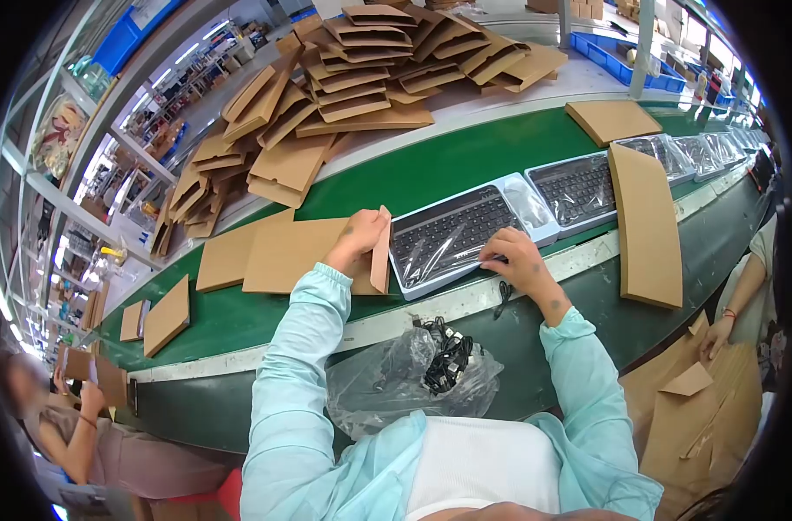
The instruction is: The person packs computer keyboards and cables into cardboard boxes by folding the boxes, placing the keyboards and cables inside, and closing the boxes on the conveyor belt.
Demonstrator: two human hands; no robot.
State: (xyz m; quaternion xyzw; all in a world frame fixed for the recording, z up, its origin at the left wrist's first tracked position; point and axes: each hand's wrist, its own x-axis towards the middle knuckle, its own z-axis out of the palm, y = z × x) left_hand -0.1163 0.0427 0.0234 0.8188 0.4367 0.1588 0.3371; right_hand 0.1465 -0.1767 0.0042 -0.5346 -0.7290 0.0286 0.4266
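My left hand grips the raised end flap of a flat brown cardboard box on the green belt. Right beside that flap sits a black keyboard in a pale blue tray under clear film. My right hand is at the tray's near right part, fingers curled against its edge; the fingertips are partly hidden. Just below it a short black cable rests by the metal rail, apparently apart from the fingers. In front of me a clear plastic bag holds a bundle of black cables.
More film-covered keyboards line the green belt to the right. A closed carton leans across the line. Folded boxes are piled behind. A co-worker holds a box at left; another person's hand shows at right.
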